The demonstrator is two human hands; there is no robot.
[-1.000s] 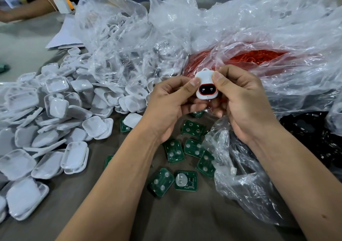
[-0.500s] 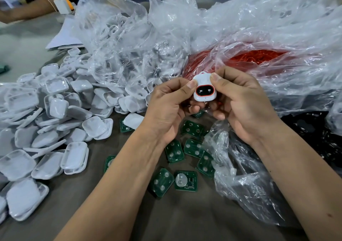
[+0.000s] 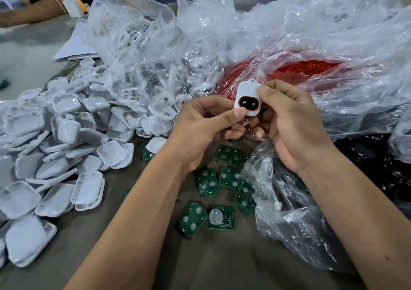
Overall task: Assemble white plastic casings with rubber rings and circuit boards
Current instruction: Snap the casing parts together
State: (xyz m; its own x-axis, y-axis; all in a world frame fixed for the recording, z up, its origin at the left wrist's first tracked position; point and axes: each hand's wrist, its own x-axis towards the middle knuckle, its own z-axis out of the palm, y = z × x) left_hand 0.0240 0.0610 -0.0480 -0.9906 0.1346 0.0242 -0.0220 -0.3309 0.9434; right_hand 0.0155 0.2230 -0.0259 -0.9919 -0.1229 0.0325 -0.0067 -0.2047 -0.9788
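Bright, sharp; glare on plastic bags (image 3: 289,33)

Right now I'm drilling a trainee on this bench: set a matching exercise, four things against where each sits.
Things:
1. white plastic casing with red rubber ring
2. green circuit boards
3. pile of white plastic shells
4. heap of red rubber rings

Places:
A. inside a clear bag
B. left on the table
C. loose under the wrists
D. held by both hands

Pairs: 1-D, 2-C, 3-B, 4-A

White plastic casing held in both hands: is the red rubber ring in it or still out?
In. The red rubber ring rims the dark window of the white plastic casing.
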